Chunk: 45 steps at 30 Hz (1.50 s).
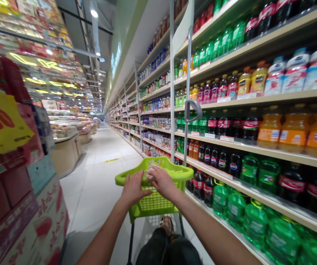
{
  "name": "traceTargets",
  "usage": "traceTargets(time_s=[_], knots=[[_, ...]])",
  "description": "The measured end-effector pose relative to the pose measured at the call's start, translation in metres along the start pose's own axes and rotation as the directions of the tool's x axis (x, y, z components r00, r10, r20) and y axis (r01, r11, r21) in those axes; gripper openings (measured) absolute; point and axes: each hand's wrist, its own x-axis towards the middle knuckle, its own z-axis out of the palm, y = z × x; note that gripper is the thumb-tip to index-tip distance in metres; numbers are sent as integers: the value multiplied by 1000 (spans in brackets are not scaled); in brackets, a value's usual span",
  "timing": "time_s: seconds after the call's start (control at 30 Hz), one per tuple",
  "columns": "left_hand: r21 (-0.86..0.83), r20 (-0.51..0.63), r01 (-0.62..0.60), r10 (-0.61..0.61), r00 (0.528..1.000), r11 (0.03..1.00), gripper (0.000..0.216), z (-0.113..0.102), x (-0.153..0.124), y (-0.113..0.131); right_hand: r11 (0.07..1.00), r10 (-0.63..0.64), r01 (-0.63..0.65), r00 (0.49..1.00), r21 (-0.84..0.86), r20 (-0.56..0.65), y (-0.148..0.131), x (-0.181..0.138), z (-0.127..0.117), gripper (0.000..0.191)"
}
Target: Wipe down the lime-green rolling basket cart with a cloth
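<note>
A lime-green shopping cart (150,204) with a latticed basket stands right in front of my legs. My left hand (134,188) has its fingers hooked over the cart's near handle (120,179), with the thumb sticking out to the right below it. Beside it, my right hand (161,181) pinches a crumpled white tissue (149,172) over the middle of the handle. The two hands are close together but apart. What lies inside the basket is mostly hidden behind the hands and handle.
Tall shelves (257,140) of bottled drinks run along the right, with a grey pole (187,95) at their front. Stacked boxes (31,213) with a yellow price sign (2,123) crowd the left. A tiled aisle (92,187) leads ahead past display counters (66,156).
</note>
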Motion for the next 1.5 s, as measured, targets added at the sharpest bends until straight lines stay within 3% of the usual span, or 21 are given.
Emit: traceTargets(time_s=[0.07,0.17,0.33,0.5,0.6,0.7,0.77,0.9,0.97,1.17,1.23,1.4,1.5], knots=[[-3,-14,-15,15,1000,1000,73,0,-1,0,998,-46,47,998,40,-41,17,-17,-11,31],[-10,-46,-27,26,999,1000,70,1,-2,0,999,-5,10,995,52,-96,52,-40,-36,29],[-9,-104,-35,34,994,999,64,4,-5,0,973,230,-231,966,5,-118,106,-45,-75,23],[29,-172,-35,40,984,999,58,8,-7,4,923,382,-384,913,18,-141,130,-30,-80,22],[53,-208,-11,22,978,999,52,10,-7,7,920,392,-390,907,45,-155,124,-38,-75,19],[60,-216,-1,14,976,998,50,12,-7,10,952,306,-292,919,94,-248,91,-52,-62,19],[65,-219,-3,17,976,998,50,12,-7,12,980,192,-163,932,119,-307,57,-56,-46,21],[80,-232,0,19,972,997,50,13,-7,16,993,-106,117,965,33,-241,8,-47,-12,30],[78,-231,-1,19,973,997,50,13,-7,15,992,-126,116,961,-52,-245,15,-48,-9,34],[53,-264,-3,16,964,999,50,17,-8,16,983,69,-126,925,-131,-374,81,-78,-39,33],[50,-276,5,9,961,999,50,19,-8,19,985,69,-122,924,-119,-377,74,-78,-35,34],[62,-277,13,4,961,998,48,20,-8,24,986,-155,136,959,-92,-239,23,-53,6,41],[69,-263,1,17,965,998,48,18,-9,22,984,-108,72,967,-162,-230,27,-50,8,42]])
